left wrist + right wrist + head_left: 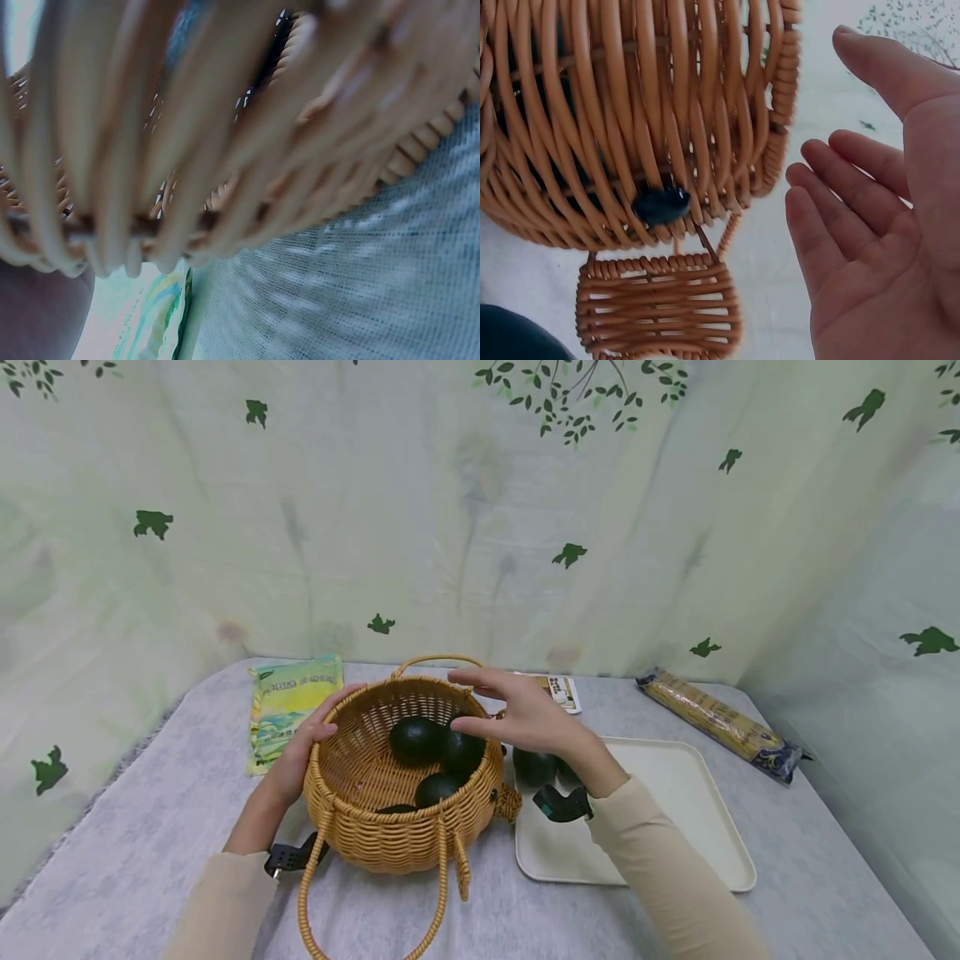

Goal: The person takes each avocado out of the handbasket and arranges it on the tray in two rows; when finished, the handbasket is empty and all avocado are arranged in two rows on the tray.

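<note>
Wicker basket (pixel 390 835): holds dark avocados (pixel 415 739)
Left hand (pixel 300 760): fingers curled over the basket's left rim
Right hand (pixel 517 714): fingers spread above the rim, holding nothing
Tray (pixel 675 793): cream, just right of the basket

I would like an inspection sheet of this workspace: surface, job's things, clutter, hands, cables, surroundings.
Surface: grey cloth over the table.
Job's things: wicker basket tilted, holding dark round fruits; more fruit on the cream tray.
Clutter: green packet, long noodle pack, small card.
Hands: left hand holds the basket rim; right hand open above the basket.
Cables: nothing seen.
Surroundings: pale curtain with leaf prints.
</note>
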Available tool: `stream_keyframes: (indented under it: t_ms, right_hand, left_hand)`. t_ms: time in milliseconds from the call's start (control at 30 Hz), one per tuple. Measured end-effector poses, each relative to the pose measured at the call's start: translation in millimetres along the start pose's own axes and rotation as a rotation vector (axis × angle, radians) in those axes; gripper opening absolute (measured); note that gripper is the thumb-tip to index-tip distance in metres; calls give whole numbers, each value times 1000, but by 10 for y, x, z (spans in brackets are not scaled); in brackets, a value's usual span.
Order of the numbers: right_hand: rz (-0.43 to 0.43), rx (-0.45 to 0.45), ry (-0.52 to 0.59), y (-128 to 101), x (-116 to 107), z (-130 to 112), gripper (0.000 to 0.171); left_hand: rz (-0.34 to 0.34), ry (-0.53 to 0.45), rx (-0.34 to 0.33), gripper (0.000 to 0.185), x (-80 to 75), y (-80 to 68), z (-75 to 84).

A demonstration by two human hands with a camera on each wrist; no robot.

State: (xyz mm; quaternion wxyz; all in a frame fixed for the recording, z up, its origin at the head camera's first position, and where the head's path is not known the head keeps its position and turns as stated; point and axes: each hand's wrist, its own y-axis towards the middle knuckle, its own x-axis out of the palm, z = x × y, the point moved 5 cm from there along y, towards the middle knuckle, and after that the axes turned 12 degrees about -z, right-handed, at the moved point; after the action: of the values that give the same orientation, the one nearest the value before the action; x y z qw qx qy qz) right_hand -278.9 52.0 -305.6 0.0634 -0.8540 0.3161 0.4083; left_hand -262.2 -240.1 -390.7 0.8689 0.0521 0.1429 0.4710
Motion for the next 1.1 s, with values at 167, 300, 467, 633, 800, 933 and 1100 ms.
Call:
stream_keyframes:
  t_ms: [167,300,467,633,800,933,1100]
  right_hand:
    - [-33,-14,-11,72,43,-15,64]
    - [-52,-25,-15,109,63,-32,64]
    - [-92,-42,-62,174,101,-86,63]
    - [-138,-51,-111,261,132,-140,66]
    - [-145,-49,-142,345,131,-161,65]
    - [-156,-66,-169,415,155,-177,64]
    - [-206,-52,-221,510,225,-187,64]
  left_hand:
    - [-3,-3,0,59,0,7,-5]
    - [0,4,-4,59,-4,12,-11]
    - [-1,1,-5,59,-8,9,-18]
    - [-1,4,-13,59,-7,4,-28]
    - [1,3,-9,59,-6,5,-26]
    - [-7,-2,3,59,-2,1,-22]
    - [-5,2,10,59,-7,-2,-17]
